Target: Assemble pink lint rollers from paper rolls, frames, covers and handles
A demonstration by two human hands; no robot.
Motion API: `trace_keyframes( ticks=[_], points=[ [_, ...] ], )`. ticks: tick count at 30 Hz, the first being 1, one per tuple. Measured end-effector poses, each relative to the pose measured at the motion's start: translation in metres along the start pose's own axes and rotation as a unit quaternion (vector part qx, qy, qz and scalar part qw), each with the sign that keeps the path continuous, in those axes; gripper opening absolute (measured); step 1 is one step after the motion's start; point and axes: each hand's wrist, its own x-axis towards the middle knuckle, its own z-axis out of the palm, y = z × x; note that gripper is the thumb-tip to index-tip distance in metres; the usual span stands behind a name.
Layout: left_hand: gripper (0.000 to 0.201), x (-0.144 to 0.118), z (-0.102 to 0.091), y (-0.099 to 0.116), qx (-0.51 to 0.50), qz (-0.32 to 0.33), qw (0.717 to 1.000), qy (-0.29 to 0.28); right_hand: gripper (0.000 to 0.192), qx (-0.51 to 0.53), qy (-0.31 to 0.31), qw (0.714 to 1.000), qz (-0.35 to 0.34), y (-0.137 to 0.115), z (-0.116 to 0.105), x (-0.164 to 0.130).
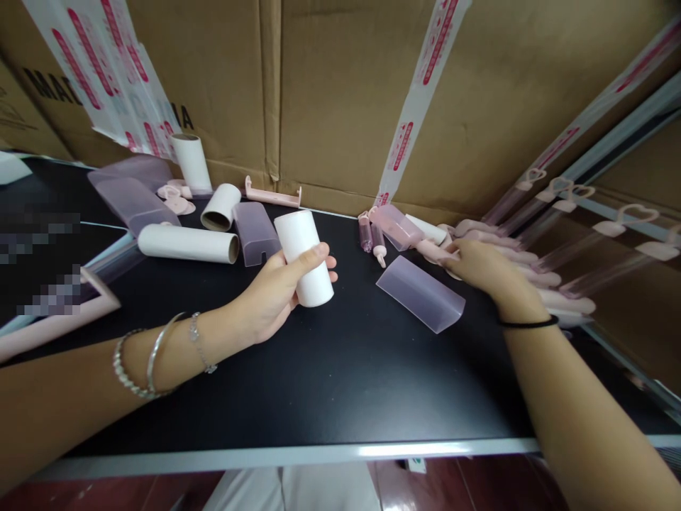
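My left hand (290, 284) is wrapped round a white lint roller refill (304, 248), raised over the black tabletop and tilted slightly. To the right, my right hand (482, 266) pinches the end of a pink handle (432, 251) among a cluster of parts; its fingertips are partly hidden. A pink translucent cover (396, 226) adjoins that handle. In front of them lies a lilac translucent cover (421, 293). Two small pink-capped pieces (372, 236) rest beside the cluster.
White rolls (186, 243), lilac covers (256, 233) and a pink bracket (273, 194) lie at the back left. Several pink handles with heart-shaped loops (625, 218) line the right side. A cardboard wall (330, 106) closes off the back; the table's metal edge (319, 454) is nearest me.
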Motion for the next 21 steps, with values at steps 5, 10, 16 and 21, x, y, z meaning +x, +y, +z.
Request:
trace_keyframes(
  ticks=[5, 10, 16, 21],
  points=[
    [0.045, -0.004, 0.002, 0.0, 0.005, 0.008, 0.999, -0.031, 0.046, 0.143, 0.167, 0.975, 0.019, -0.026, -0.032, -0.025],
    [0.051, -0.007, 0.002, -0.007, 0.118, 0.065, 0.984, -0.117, 0.035, 0.572, 0.1, 0.795, -0.178, -0.086, -0.026, -0.065],
    [0.052, -0.006, 0.0, -0.008, 0.169, 0.148, 0.962, -0.156, 0.033, 0.557, -0.08, 0.785, -0.259, -0.115, -0.008, -0.088],
    [0.052, -0.005, -0.001, -0.008, 0.171, 0.146, 0.963, -0.149, 0.034, 0.537, -0.067, 0.799, -0.261, -0.112, -0.003, -0.083]
  ],
)
